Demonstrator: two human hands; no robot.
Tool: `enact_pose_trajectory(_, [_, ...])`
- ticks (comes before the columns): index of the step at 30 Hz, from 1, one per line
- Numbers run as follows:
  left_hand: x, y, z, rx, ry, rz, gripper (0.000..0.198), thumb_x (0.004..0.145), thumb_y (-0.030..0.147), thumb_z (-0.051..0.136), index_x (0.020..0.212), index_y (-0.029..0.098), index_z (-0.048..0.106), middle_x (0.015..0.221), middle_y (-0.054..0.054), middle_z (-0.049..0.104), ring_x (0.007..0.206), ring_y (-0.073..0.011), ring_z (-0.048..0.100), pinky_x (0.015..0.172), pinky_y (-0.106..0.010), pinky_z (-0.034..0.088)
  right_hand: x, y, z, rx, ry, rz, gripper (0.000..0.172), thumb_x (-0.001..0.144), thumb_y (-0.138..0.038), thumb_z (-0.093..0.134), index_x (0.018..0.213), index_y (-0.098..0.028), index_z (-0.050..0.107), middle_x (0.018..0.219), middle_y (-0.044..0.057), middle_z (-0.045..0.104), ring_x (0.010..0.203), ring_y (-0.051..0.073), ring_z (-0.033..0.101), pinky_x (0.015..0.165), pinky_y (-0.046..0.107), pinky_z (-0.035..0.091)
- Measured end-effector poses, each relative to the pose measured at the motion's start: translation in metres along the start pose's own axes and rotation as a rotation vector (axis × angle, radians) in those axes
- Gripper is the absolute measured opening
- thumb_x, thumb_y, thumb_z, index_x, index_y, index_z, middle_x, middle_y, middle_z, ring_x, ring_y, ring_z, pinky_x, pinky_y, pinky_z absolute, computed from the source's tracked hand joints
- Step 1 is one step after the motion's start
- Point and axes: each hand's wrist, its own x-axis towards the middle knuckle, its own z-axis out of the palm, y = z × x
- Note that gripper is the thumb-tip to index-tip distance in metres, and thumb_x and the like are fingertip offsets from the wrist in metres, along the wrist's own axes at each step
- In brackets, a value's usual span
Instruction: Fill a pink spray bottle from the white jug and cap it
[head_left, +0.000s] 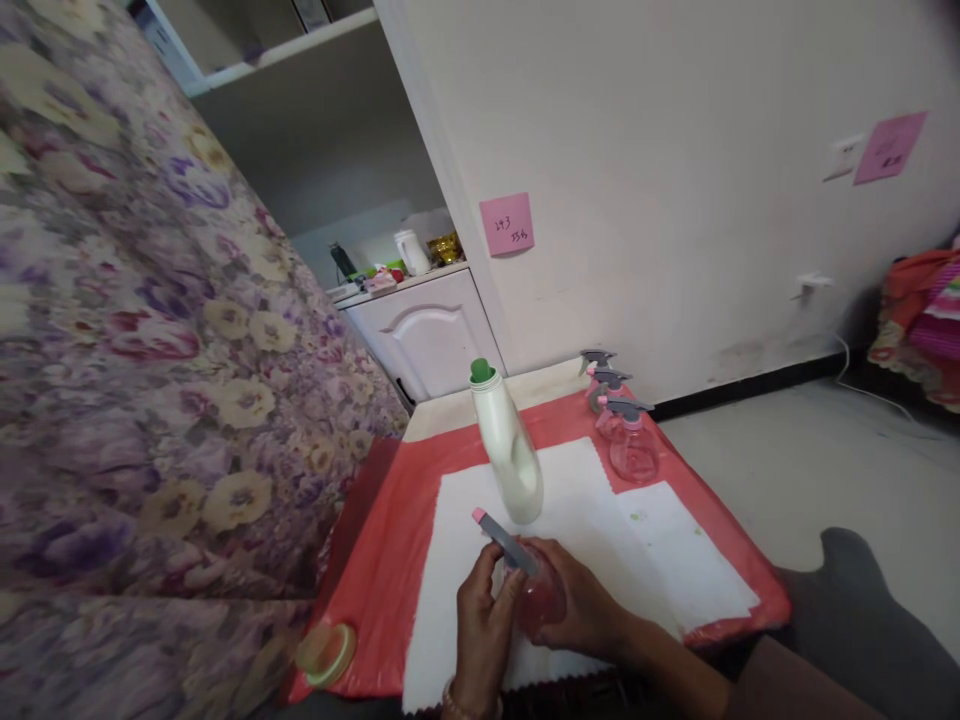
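Low in the head view, a clear pink spray bottle [541,598] with a grey and pink spray head is held tilted over a white cloth [442,590]. My left hand [480,615] is closed around its neck, just below the spray head. Around the round body is wrapped my right hand [585,600]. Just beyond my hands stands a pale green jug-like bottle [510,450], its cap off and a green spout showing at the top. Several more spray bottles [634,452] with grey heads stand in a row at the table's right edge.
A red cover [390,530] lies over the table. At its near left corner rests a pale green and yellow cap [330,655]. A floral curtain [172,380] hangs close on the left. Behind are a white cabinet [435,330] and a wall with a pink note [507,224].
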Motion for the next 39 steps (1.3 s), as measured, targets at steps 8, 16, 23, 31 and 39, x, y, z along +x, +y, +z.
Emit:
enact_pose_trajectory(8, [-0.001,0.012,0.000,-0.109,-0.183,-0.055,0.036,0.083,0.041,0.065,0.111,0.017,0.068,0.114,-0.010,0.072,0.109,-0.0279,0.064,0.097,-0.036,0.048,-0.008,-0.012,-0.010,0.206,-0.167,-0.042,0.103,0.054,-0.021,0.087,0.145,-0.026,0.039,0.145,0.011,0.050,0.132,0.032,0.048,0.110,0.047,0.036])
enact_pose_trajectory(16, [-0.005,0.009,0.014,-0.194,-0.112,-0.092,0.037,0.083,0.041,0.065,0.111,0.018,0.066,0.107,-0.007,0.073,0.098,-0.0253,0.066,0.088,-0.034,0.051,-0.011,-0.016,-0.009,0.112,-0.094,0.007,0.096,0.050,-0.019,0.085,0.136,-0.025,0.046,0.133,0.011,0.059,0.125,0.034,0.053,0.108,0.050,0.038])
enact_pose_trajectory(23, [-0.005,0.005,0.025,-0.142,0.076,-0.090,0.031,0.081,0.043,0.066,0.100,0.018,0.068,0.101,-0.006,0.073,0.094,-0.0249,0.066,0.084,-0.032,0.052,-0.015,-0.008,-0.002,-0.035,0.065,0.104,0.094,0.044,-0.015,0.085,0.130,-0.023,0.047,0.125,0.010,0.059,0.117,0.033,0.055,0.103,0.050,0.043])
enact_pose_trajectory(31, [-0.005,0.015,0.010,-0.287,-0.057,-0.165,0.040,0.081,0.044,0.068,0.109,0.016,0.068,0.105,-0.008,0.075,0.098,-0.0253,0.067,0.086,-0.034,0.052,-0.011,-0.029,-0.031,0.407,-0.281,0.148,0.100,0.049,-0.024,0.090,0.139,-0.026,0.045,0.144,0.009,0.050,0.137,0.031,0.042,0.113,0.047,0.032])
enact_pose_trajectory(39, [-0.006,0.001,0.026,-0.236,0.112,-0.170,0.044,0.079,0.049,0.067,0.112,0.020,0.067,0.119,-0.008,0.071,0.113,-0.0274,0.064,0.097,-0.036,0.050,-0.014,-0.014,-0.012,0.236,-0.017,0.111,0.093,0.045,-0.014,0.085,0.129,-0.025,0.047,0.134,0.010,0.057,0.126,0.033,0.053,0.108,0.048,0.039])
